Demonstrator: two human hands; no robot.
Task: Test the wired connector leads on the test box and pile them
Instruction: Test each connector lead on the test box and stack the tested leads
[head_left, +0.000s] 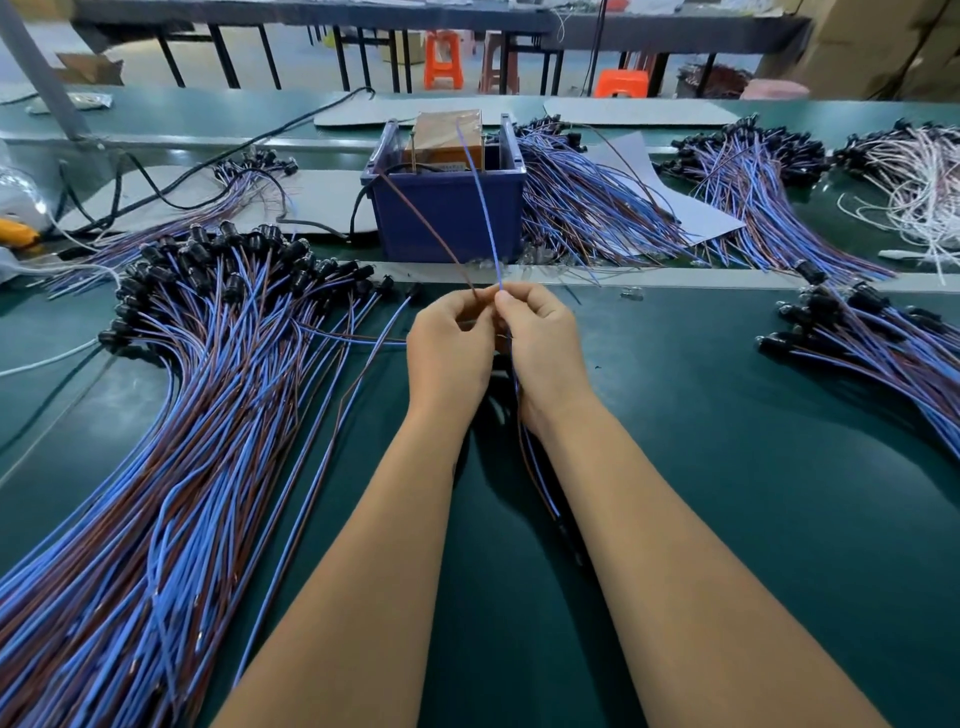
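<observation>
My left hand (449, 345) pinches the brown wire (426, 223) of one lead, and my right hand (540, 338) pinches its blue wire (480, 192). Both wires rise from my fingers toward the test box (449, 218), a blue bin holding an orange unit with upright pins. The wire tips end near those pins; whether they touch is unclear. The rest of the lead hangs down between my forearms, its connector hidden. A big pile of blue-brown leads (208, 415) with black connectors lies at my left.
More lead bundles lie behind the box (587, 208), at the back right (753, 182) and at the right edge (872, 343). White wires (914, 176) sit far right. Black cables (171, 182) run left of the box. The green mat (727, 493) spreads beneath my arms.
</observation>
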